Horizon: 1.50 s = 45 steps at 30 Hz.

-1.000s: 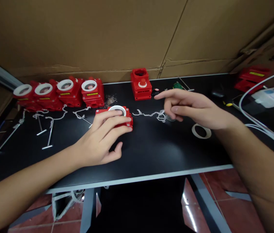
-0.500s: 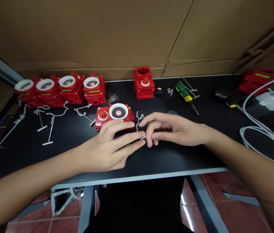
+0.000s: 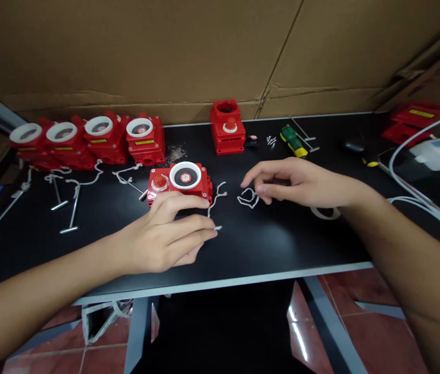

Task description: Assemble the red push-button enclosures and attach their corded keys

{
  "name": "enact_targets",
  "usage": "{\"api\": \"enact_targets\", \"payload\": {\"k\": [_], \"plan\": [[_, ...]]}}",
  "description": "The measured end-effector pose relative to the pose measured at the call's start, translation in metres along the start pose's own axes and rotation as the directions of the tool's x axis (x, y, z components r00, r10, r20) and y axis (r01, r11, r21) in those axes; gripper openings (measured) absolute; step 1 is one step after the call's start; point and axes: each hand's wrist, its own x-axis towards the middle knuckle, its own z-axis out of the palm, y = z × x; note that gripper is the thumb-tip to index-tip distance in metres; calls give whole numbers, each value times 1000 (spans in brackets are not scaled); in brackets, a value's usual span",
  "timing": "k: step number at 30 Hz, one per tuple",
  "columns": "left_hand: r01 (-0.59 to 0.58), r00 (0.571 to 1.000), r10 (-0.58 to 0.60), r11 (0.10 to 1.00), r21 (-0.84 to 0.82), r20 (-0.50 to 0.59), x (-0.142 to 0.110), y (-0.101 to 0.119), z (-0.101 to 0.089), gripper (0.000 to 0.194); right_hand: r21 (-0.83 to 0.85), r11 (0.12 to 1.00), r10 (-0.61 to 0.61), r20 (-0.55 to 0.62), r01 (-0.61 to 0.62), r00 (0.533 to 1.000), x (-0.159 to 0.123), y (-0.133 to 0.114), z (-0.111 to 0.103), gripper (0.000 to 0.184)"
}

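In front of me lies a red call-point box (image 3: 180, 182) with a red button and a white ring round a dark disc. My left hand (image 3: 173, 231) is at its near edge, fingers together, and a white string tip (image 3: 218, 228) sticks out past the fingertips. Another white string (image 3: 215, 200) trails from the box's right side down behind these fingers. My right hand (image 3: 282, 183) hovers to the right, thumb and fingers curled together. A loose loop of white string (image 3: 247, 201) runs to its fingertips, which partly hide it.
Several similar red boxes (image 3: 146, 143) line the back left, with strings and metal T-bars (image 3: 72, 208). Another red box (image 3: 228, 130) stands at the back middle. Screws (image 3: 270, 141), a green-yellow screwdriver (image 3: 293, 141), a white ring (image 3: 326, 213) and white cables (image 3: 426, 212) lie rightward.
My right hand has moved up and right, away from my left hand, with a loop of string showing at its fingertips. My left hand has stayed by the red box. The view has shifted slightly.
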Motion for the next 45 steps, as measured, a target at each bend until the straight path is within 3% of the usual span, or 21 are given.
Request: {"api": "enact_targets", "payload": {"k": [3, 5, 7, 10, 13, 17, 24, 32, 36, 38, 40, 45], "plan": [[-30, 999, 29, 999, -42, -22, -1, 1, -2, 48, -143, 989, 21, -39, -26, 999, -3, 3, -12, 30], [-51, 998, 48, 996, -70, -37, 1, 1, -3, 38, -282, 959, -46, -203, -14, 978, -3, 9, -19, 28], [-51, 998, 47, 994, -99, -38, 4, 0, -5, 32, -425, 904, -154, -413, -40, 898, -3, 22, -30, 22], [-54, 998, 51, 995, -83, -40, 8, 2, -7, 31, -482, 869, -221, -586, -116, 779, -4, 49, -53, 16], [-32, 999, 31, 999, -35, -34, 8, 6, -8, 33, -502, 850, -236, -635, -160, 736, -5, 78, -76, 12], [37, 999, -37, 999, -15, 5, 6, 14, -10, 35, -532, 827, -238, -627, -184, 742, -2, 104, -89, 9], [-5, 1000, 4, 1000, -24, -7, 5, 7, -8, 32, -653, 722, -269, -571, -230, 776, 16, 125, -86, 16], [-92, 995, 91, 996, -18, -50, 7, -3, -5, 30, -733, 597, -266, -564, -326, 781, 20, 124, -86, 24], [-111, 992, 111, 994, -4, -61, 10, -1, -8, 25, -738, 577, -252, -569, -351, 783, 22, 119, -83, 17], [-75, 995, 70, 995, -62, -74, 14, 3, -12, 20, -730, 584, -243, -575, -356, 781, 23, 115, -81, 13], [50, 996, -62, 984, -171, -67, 20, 9, -15, 18, -711, 607, -238, -590, -356, 771, 23, 108, -79, 13], [256, 943, -322, 868, -426, -88, 33, 20, -16, 19, -599, 743, -243, -657, -298, 714, 12, 74, -72, 9]]}}
